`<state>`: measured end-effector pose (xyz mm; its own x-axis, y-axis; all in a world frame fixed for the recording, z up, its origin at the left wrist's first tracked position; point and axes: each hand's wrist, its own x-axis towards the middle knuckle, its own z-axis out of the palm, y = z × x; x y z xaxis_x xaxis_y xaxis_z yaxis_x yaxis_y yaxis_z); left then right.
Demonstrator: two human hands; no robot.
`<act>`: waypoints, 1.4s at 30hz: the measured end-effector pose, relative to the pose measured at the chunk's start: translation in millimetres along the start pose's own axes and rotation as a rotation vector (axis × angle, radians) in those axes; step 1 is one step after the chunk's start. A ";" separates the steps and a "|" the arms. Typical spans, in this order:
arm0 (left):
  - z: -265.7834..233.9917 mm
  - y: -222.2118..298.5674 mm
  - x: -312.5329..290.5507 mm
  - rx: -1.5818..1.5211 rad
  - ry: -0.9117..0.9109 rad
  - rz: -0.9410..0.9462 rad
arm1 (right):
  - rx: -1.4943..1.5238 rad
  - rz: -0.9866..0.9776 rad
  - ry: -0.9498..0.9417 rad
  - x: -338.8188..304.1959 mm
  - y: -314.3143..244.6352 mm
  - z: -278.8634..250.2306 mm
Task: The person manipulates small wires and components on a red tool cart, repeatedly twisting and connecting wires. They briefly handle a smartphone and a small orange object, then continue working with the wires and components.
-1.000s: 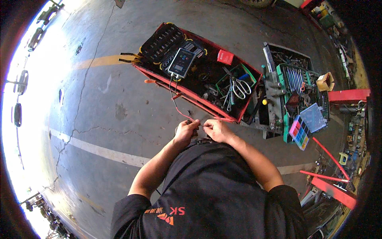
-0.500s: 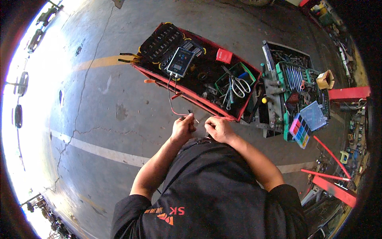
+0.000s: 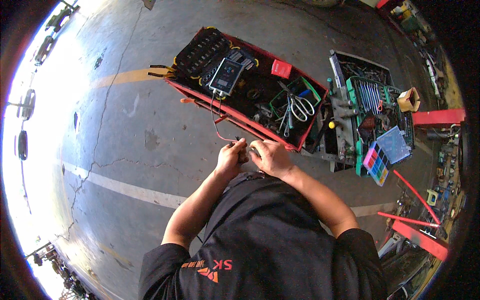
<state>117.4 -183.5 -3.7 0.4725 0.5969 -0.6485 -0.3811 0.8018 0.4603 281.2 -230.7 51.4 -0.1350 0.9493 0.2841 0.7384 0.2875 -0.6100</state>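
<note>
My left hand is closed, thumb on top, around the end of a thin red and black cable. That cable runs up to a grey box-shaped electronic device with a dark front panel and buttons. A small dark tip shows above the left thumb. Just to the right, my right hand has its fingers bent and pinched beside the left fingertips. Whatever lies between the right fingers is too small to make out. Both hands are in front of my black shirt, at the near side of a red tool trolley.
On the trolley lie a socket set, a red box, a green tray and scissors. To the right stand a green wrench case, a compartment box of coloured pieces, and a cardboard box. Red bars lie lower right.
My right hand has moved a little left and up, closer to the left fingertips. The left hand has barely moved and still grips the cable.
</note>
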 end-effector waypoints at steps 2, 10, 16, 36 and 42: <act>-2.4 -1.2 2.4 0.013 -0.024 0.010 | -0.022 -0.013 0.011 0.0 1.7 0.3; 9.0 1.4 -6.9 0.051 0.041 -0.089 | -0.048 0.022 0.036 -5.4 7.8 5.2; 3.3 -7.4 -1.8 0.072 -0.017 -0.152 | -0.046 0.043 0.051 -7.3 8.2 7.8; 9.4 -9.6 -4.5 0.168 0.012 -0.006 | 0.344 0.460 -0.055 -27.4 16.5 27.1; 0.5 -1.2 -5.7 0.124 0.028 -0.019 | 0.342 0.459 -0.106 -23.4 6.6 10.5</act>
<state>115.5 -187.9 -0.3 0.4559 0.5816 -0.6737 -0.2704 0.8117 0.5177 282.2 -249.6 32.9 0.0703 0.9889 -0.1310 0.4836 -0.1487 -0.8626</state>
